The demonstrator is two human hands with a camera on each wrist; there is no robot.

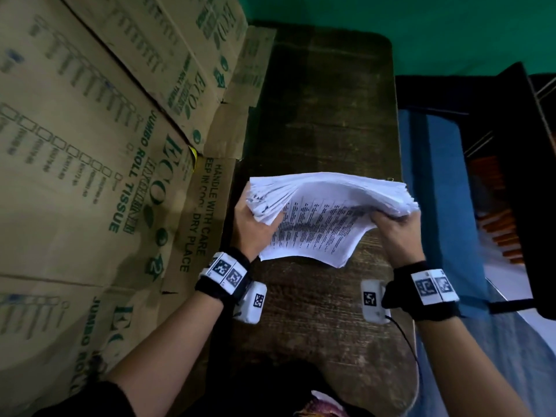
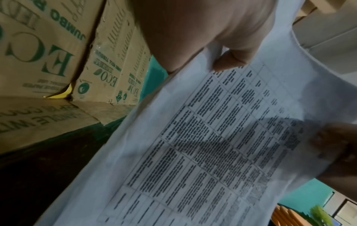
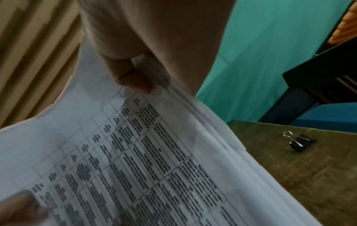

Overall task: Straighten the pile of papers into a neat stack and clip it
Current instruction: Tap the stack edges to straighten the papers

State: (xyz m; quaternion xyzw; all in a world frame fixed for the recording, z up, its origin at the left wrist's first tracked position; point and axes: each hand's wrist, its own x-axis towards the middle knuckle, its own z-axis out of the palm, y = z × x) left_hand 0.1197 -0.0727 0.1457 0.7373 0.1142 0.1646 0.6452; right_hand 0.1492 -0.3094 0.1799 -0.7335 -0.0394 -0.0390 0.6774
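While both hands lift it, thick white printed paper stack (image 1: 325, 212) hangs above dark wooden table (image 1: 325, 100).
L hand (image 1: 251, 228) & R hand (image 1: 397, 233) clamp opposite edges, thumbs on top sheet; edges uneven. Black binder clip (image 3: 301, 141) on table beyond R grip.

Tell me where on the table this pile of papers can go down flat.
Bare wood lies on the table between the cardboard boxes and its right edge, beyond the papers that the left hand and right hand hold up. Another bare strip sits under the wrists. It is tighter by the binder clip near the right edge.
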